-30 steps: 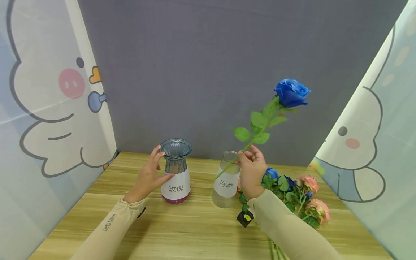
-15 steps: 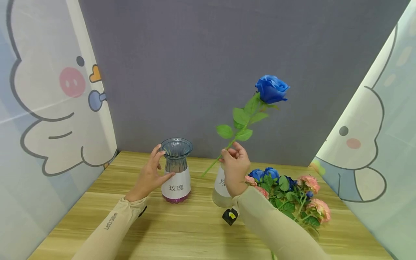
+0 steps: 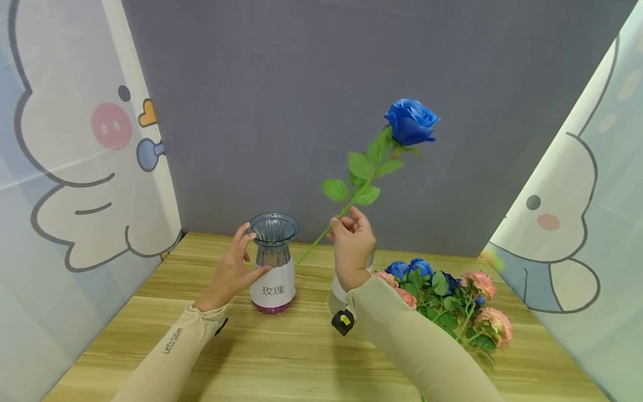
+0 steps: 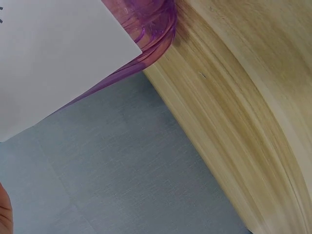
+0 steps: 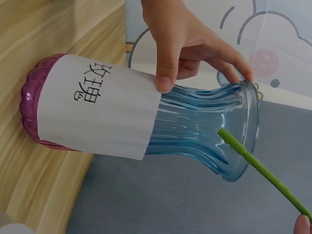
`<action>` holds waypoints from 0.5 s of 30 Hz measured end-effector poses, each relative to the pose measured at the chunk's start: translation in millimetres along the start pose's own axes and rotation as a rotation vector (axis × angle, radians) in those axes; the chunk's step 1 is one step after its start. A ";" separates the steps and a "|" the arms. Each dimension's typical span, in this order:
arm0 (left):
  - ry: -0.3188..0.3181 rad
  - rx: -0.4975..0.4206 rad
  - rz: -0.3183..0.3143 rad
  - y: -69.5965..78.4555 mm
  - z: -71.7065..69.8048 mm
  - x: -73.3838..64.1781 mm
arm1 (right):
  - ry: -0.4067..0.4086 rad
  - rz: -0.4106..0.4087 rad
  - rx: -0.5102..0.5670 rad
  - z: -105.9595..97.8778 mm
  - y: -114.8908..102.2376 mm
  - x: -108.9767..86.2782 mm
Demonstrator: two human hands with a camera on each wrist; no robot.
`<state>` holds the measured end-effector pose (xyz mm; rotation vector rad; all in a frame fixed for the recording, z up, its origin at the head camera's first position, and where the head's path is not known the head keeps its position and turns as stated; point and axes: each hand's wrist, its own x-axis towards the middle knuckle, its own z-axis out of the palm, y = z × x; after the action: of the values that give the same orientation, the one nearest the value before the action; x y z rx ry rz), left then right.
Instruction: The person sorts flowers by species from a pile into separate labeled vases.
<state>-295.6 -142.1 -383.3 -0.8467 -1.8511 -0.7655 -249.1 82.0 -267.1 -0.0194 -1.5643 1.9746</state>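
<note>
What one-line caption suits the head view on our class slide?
Left hand holds a labelled vase; right hand holds a tilted, long-stemmed blue rose.

Found free air above the blue vase (image 3: pixel 273 257), with the left hand (image 3: pixel 232 273) along its left. Saw a gap from there to the second vase (image 3: pixel 335 303), crossed in the head view by the rose stem (image 3: pixel 313 244). Met the right hand (image 3: pixel 353 245) in front of that, flowers (image 3: pixel 452 303) farther right.

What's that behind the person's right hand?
Behind the right hand stands a glass vase; part of its base and slivers of its white label show. The hand and sleeve cover the rest, mouth included; any writing on the label is hidden.
</note>
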 end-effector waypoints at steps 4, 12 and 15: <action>0.002 0.001 0.002 0.2 0.6 -0.8 | -0.015 -0.008 0.001 4.0 -4.1 4.1; -0.005 -0.013 -0.001 0.1 0.6 -1.7 | -0.020 -0.075 0.002 12.5 -21.6 19.6; 0.003 -0.018 -0.005 -0.8 2.9 -0.8 | -0.021 -0.094 -0.016 15.7 -29.4 25.6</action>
<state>-297.3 -140.5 -385.2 -0.8519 -1.8475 -0.7872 -262.5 83.5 -227.3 0.0678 -1.5659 1.8954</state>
